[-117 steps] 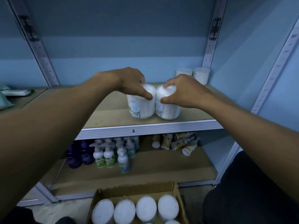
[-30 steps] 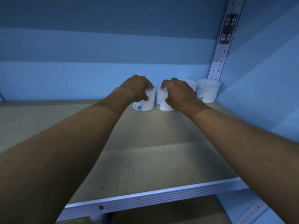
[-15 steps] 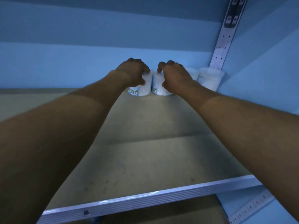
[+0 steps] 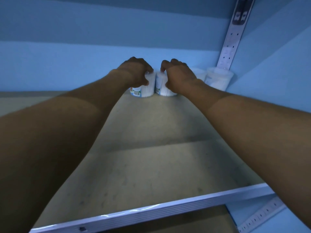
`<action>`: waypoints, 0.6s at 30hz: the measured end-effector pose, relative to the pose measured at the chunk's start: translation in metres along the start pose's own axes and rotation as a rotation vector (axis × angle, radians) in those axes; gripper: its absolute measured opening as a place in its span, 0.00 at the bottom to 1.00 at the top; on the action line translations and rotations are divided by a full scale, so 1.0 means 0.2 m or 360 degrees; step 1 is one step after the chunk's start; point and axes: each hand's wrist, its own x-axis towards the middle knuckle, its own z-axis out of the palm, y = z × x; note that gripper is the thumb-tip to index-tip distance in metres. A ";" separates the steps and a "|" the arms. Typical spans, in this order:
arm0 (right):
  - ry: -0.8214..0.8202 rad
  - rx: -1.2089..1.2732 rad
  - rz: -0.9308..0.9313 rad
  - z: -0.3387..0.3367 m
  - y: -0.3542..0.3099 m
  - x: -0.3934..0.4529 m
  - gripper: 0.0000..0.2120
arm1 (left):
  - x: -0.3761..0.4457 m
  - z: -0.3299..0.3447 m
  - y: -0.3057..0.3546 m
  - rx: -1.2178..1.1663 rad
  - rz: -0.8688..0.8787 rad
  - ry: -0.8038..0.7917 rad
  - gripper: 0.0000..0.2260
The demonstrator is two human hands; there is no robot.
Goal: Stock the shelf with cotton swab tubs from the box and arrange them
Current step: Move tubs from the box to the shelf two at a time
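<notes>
Shelf board [image 4: 151, 165] bare from near edge to far wall, where left hand [image 4: 134, 73] and right hand [image 4: 178, 76] each grip an upright tub, left tub [image 4: 144, 91] touching right tub [image 4: 161, 89].

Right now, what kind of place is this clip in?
Probably a shop or stockroom: a board shelf with a metal front edge, a slotted upright, and identical barcoded cotton swab tubs lined along the back wall.
</notes>
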 end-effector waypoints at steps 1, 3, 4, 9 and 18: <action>-0.0018 0.0025 0.0014 -0.01 0.00 0.00 0.21 | 0.00 0.01 0.00 0.0019 0.0001 -0.0018 0.25; -0.0062 0.0083 0.0048 -0.02 0.00 0.01 0.22 | -0.02 0.02 0.00 0.0019 0.0003 -0.0078 0.28; -0.0089 0.0116 0.0071 -0.03 0.00 0.01 0.23 | -0.03 0.02 -0.01 0.0005 0.0010 -0.0123 0.30; -0.0182 0.0216 0.0097 -0.06 -0.02 -0.06 0.35 | -0.10 0.04 -0.04 -0.0074 0.0052 -0.0152 0.40; -0.0273 0.0294 0.0026 -0.26 -0.10 -0.32 0.31 | -0.34 -0.13 -0.03 -0.0184 0.0057 -0.0067 0.29</action>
